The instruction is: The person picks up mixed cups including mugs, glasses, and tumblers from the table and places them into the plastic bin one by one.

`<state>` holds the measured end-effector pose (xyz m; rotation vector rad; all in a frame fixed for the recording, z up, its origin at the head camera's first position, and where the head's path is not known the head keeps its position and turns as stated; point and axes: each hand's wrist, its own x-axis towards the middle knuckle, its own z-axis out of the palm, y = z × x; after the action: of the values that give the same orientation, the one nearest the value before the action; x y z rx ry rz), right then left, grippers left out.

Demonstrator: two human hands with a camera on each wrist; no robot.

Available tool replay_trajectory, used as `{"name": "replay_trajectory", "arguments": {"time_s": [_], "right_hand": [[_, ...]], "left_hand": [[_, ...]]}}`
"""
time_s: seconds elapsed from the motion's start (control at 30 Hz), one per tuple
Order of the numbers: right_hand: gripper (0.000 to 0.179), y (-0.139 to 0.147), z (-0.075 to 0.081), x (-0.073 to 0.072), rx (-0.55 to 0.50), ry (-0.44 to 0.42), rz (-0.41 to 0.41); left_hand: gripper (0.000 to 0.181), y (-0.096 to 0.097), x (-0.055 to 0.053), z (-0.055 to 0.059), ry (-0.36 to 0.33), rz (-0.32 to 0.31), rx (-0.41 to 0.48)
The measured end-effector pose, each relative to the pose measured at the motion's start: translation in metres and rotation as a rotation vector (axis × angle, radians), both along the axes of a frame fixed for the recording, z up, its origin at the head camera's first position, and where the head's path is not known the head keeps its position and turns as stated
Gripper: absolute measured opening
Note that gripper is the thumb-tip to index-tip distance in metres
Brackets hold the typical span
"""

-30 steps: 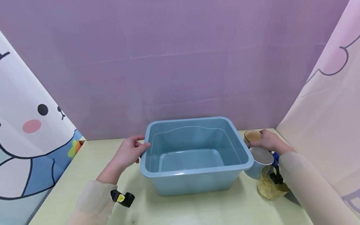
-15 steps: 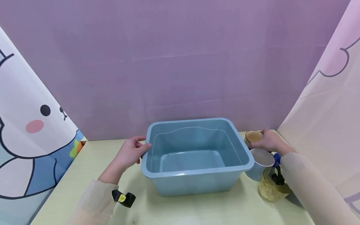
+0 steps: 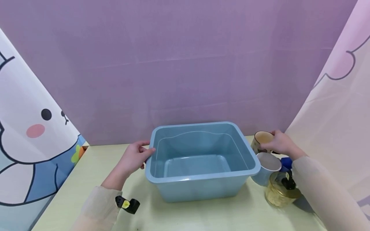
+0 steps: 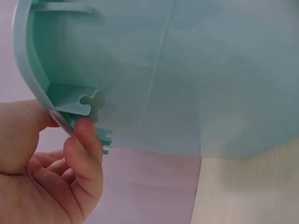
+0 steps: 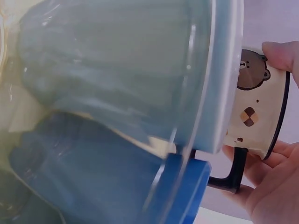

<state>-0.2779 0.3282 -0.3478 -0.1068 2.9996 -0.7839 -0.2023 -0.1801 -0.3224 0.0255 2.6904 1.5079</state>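
Observation:
A light blue plastic basin (image 3: pixel 202 191) stands upright in the middle of the table, nothing inside it. My left hand (image 3: pixel 134 159) pinches its left rim, thumb on top; the left wrist view shows fingertips curled under the rim (image 4: pixel 50 100). At the back right, my right hand (image 3: pixel 280 145) grips a cream mug (image 5: pixel 261 105) printed with a brown bear. Its black handle (image 5: pixel 236 172) is beside my fingers. A light blue cup (image 3: pixel 261 175) stands just in front of this mug and covers part of it in the right wrist view.
Near my right forearm are a dark blue cup (image 5: pixel 184 196) and an amber glass cup (image 3: pixel 277 195). A grey object (image 3: pixel 303 205) is partly hidden by my sleeve. A purple backdrop (image 3: pixel 185 64) rises behind the table (image 3: pixel 179 218), with printed cloths at both sides.
The bear mug has come up slightly and shifted a little right in my right hand, showing more of its side. My left hand and the basin keep their places.

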Motion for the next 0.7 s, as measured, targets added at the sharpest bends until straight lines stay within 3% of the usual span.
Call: {"name": "replay_trajectory", "arguments": {"time_s": [0.7], "right_hand": [[0.091,0.0028,0.0079,0.0051,-0.042,0.112,-0.002]], "left_hand": [[0.055,0.0003,-0.001,0.0002,-0.017,-0.003,0.018]]}}
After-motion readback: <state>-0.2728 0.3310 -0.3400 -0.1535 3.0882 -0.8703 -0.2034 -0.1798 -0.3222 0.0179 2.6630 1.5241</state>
